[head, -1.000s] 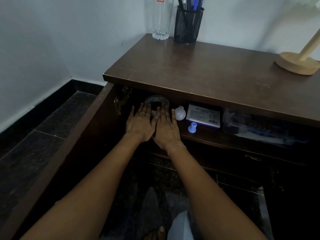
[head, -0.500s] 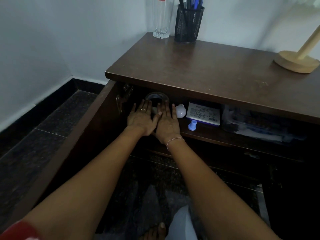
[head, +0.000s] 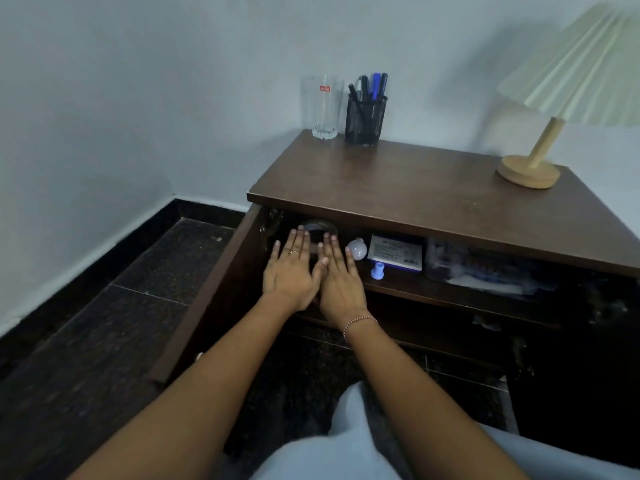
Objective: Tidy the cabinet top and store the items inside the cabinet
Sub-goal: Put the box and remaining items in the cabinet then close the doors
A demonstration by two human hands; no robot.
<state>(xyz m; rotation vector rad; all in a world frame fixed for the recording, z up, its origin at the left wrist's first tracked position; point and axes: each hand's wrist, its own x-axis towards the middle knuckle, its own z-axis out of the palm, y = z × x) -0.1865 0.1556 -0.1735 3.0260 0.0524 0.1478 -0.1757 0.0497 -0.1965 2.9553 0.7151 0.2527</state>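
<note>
My left hand point(head: 290, 268) and my right hand point(head: 339, 275) lie flat side by side at the left end of the shelf point(head: 450, 297) inside the open brown cabinet point(head: 415, 199), fingers spread, holding nothing. Just beyond the fingertips sits a round clear container point(head: 320, 227), partly hidden. Further right on the shelf are a white bulb point(head: 357, 248), a small blue cap point(head: 377, 271), a white and blue box point(head: 396, 252) and a clear plastic pouch point(head: 485, 270). On the cabinet top stand a drinking glass point(head: 324, 107), a black mesh pen holder point(head: 365, 117) and a lamp point(head: 530, 168).
The cabinet door point(head: 207, 299) hangs open to the left, beside my left arm. A dark tiled floor point(head: 104, 323) runs left and under the cabinet. White walls close in behind. The cabinet's lower right part is in deep shadow.
My head has pulled back and tilted up, so the glass, pen holder and lampshade show in full. Both hands stay flat on the shelf, slightly withdrawn from the round container.
</note>
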